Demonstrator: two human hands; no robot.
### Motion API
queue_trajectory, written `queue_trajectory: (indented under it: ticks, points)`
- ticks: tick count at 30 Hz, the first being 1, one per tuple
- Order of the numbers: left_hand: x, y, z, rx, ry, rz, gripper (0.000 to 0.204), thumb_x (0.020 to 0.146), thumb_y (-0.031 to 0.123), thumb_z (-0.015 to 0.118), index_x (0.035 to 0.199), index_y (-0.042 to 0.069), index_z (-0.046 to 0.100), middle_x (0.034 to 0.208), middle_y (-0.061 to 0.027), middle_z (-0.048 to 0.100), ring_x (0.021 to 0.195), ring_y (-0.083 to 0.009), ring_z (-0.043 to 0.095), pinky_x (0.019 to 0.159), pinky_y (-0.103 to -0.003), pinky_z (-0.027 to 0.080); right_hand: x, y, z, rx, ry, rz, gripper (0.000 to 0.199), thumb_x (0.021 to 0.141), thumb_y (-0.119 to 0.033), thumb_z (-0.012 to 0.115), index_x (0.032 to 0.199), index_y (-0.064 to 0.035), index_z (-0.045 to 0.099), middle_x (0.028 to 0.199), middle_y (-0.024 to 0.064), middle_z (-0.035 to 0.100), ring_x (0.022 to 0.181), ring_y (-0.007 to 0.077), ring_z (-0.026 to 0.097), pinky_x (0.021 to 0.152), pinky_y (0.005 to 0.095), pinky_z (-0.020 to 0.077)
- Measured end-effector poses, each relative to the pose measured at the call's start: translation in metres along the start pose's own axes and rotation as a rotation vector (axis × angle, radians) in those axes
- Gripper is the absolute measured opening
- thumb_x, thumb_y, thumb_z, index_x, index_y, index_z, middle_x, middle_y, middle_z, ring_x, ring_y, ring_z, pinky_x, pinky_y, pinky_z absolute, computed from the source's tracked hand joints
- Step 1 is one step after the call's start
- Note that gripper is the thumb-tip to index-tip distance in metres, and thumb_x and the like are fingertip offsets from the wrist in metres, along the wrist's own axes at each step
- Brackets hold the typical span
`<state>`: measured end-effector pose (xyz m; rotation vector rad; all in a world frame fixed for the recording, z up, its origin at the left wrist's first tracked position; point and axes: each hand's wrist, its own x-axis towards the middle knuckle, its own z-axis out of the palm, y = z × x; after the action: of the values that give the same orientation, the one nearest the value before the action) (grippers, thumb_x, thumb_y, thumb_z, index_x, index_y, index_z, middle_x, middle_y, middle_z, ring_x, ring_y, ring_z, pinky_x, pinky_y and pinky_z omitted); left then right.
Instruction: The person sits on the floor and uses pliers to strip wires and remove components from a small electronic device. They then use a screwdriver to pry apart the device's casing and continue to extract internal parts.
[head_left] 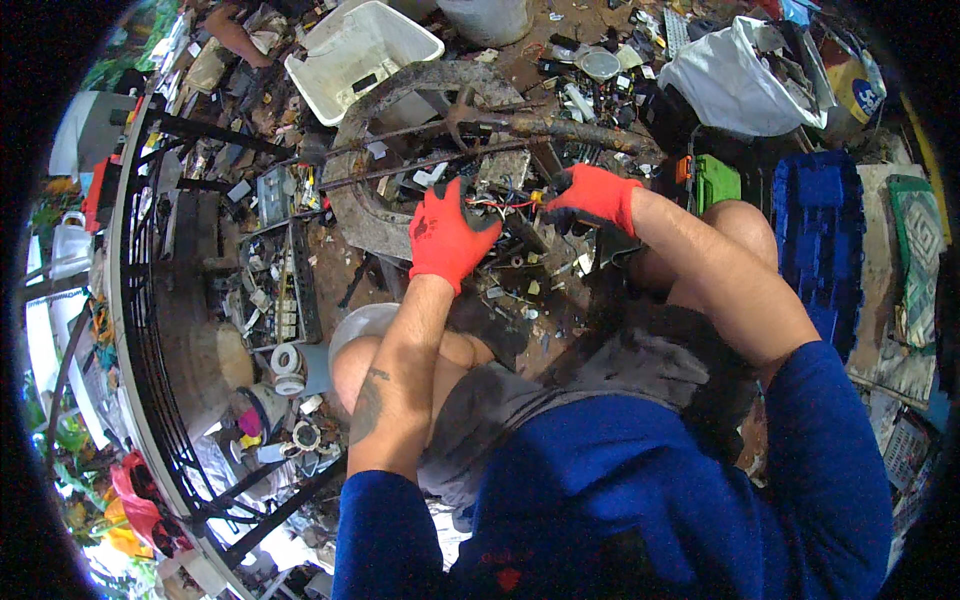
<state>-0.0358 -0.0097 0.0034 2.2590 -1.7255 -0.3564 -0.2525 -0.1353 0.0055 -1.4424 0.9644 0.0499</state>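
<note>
My two hands wear red gloves with dark fingertips and work close together over a grey metal frame. Between them runs a small bundle of thin wires (512,204), mostly red with some pale strands. My left hand (452,235) curls its fingers and thumb about the bundle's left end. At the other end, the bent fingers of my right hand (597,200) pinch the red wire by a small yellow piece (537,198). What else lies inside the right fist is hidden. Just beyond the hands, a rusty metal bar (580,130) with a pick-like head rests across the heavy grey frame (358,215).
A white plastic bin (425,48) stands at the far side, with a white sack (725,85) far right. Scrap parts cover the ground. A tray of small parts (305,275) and a black metal rack (135,215) are at left; a blue crate (815,250) is at right.
</note>
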Motion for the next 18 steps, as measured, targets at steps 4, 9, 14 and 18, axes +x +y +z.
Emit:
queue_trajectory:
  ticks: [4,9,14,18]
  points:
    - [0.002,0.003,-0.002,-0.025,-0.001,0.019,0.085,0.068,0.044,0.081,0.136,0.006,0.049,0.132,-0.0294,0.050,0.122,-0.0439,0.049,0.102,-0.048,0.042,-0.001,0.008,-0.008,-0.019,-0.130,-0.115,0.041,0.085,-0.026,0.071,0.117,-0.0018,0.062,0.099,0.0082,0.069,0.089,0.0151,0.064,0.076,0.0320,0.0515]
    - [-0.001,-0.004,0.000,-0.016,0.054,0.026,0.086,0.067,0.046,0.081,0.137,0.007,0.049,0.128,-0.0261,0.052,0.119,-0.0407,0.052,0.100,-0.046,0.044,-0.029,-0.001,-0.005,-0.402,0.140,-0.256,0.065,0.081,-0.032,0.070,0.137,-0.0082,0.049,0.121,0.0172,0.065,0.108,0.0316,0.063,0.095,0.0384,0.0477]
    - [-0.001,0.003,-0.003,0.041,0.051,0.022,0.085,0.068,0.047,0.080,0.137,0.008,0.049,0.126,-0.0256,0.053,0.117,-0.0405,0.053,0.099,-0.046,0.044,-0.032,0.004,-0.001,-0.715,0.157,-0.286,0.069,0.079,-0.033,0.069,0.141,-0.0125,0.046,0.121,0.0193,0.066,0.112,0.0370,0.061,0.100,0.0411,0.0452]
    - [-0.003,-0.002,-0.001,0.044,0.077,0.025,0.085,0.068,0.047,0.079,0.137,0.008,0.049,0.126,-0.0256,0.053,0.117,-0.0407,0.053,0.099,-0.047,0.044,-0.033,-0.003,0.002,-0.744,0.160,-0.289,0.069,0.079,-0.034,0.068,0.141,-0.0117,0.046,0.121,0.0198,0.065,0.114,0.0356,0.060,0.103,0.0407,0.0434]
